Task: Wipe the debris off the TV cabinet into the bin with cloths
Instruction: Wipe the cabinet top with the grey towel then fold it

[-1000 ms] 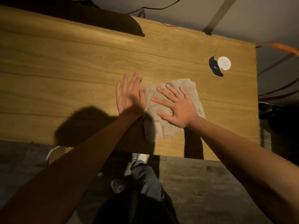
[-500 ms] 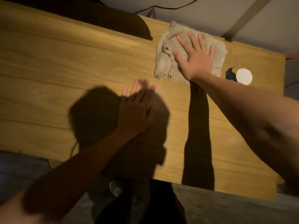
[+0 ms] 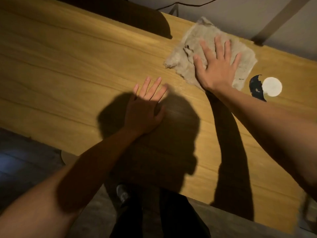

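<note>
A beige cloth [image 3: 189,54] lies spread near the far edge of the wooden TV cabinet top [image 3: 68,69]. My right hand [image 3: 217,66] presses flat on the cloth with fingers spread. My left hand [image 3: 145,109] rests flat on the bare wood nearer to me, partly in shadow, holding nothing. A round white piece [image 3: 272,86] and a dark piece [image 3: 256,87] lie on the wood just right of the cloth. No bin is clearly visible.
A black cable [image 3: 188,4] runs along the wall behind the cabinet. A dark shadowed object [image 3: 145,19] sits at the far edge left of the cloth. My legs and a shoe [image 3: 122,194] stand on the floor at the cabinet's near edge.
My right hand pushed the cloth from the near middle of the top up to the far edge. My left hand stayed flat on the wood, off the cloth.
</note>
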`<state>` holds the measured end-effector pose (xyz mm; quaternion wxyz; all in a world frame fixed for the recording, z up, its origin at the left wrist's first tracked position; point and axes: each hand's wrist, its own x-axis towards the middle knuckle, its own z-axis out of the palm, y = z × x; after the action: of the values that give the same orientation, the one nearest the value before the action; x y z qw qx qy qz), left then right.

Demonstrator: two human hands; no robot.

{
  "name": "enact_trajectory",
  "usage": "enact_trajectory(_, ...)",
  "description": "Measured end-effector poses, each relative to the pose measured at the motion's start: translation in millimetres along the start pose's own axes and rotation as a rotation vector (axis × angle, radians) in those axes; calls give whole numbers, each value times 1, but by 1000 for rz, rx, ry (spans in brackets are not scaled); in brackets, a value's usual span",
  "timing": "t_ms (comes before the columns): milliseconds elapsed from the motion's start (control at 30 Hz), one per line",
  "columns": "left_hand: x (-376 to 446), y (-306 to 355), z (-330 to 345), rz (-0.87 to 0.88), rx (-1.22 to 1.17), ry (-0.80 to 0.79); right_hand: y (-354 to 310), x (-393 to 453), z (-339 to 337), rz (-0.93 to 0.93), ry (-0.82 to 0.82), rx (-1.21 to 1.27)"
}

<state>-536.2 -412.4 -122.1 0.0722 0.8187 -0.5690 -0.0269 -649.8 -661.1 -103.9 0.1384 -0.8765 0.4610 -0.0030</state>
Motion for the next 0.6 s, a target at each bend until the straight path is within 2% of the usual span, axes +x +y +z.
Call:
enact_trajectory(133, -1, 3, -4, 1, -32, 25, 8, -65, 6, -127, -34, -5)
enact_trajectory(233, -1, 6, -6, -72, -60, -45, 18, -124, 10, -210, -58, -23)
enact_trajectory(433, -7, 13, -13, -81, -57, -118, 52, -254, 15, -370, -138, -135)
enact_trajectory(600, -51, 49, -16, -185, -153, -116, 83, -342, 12, -384, -150, -56)
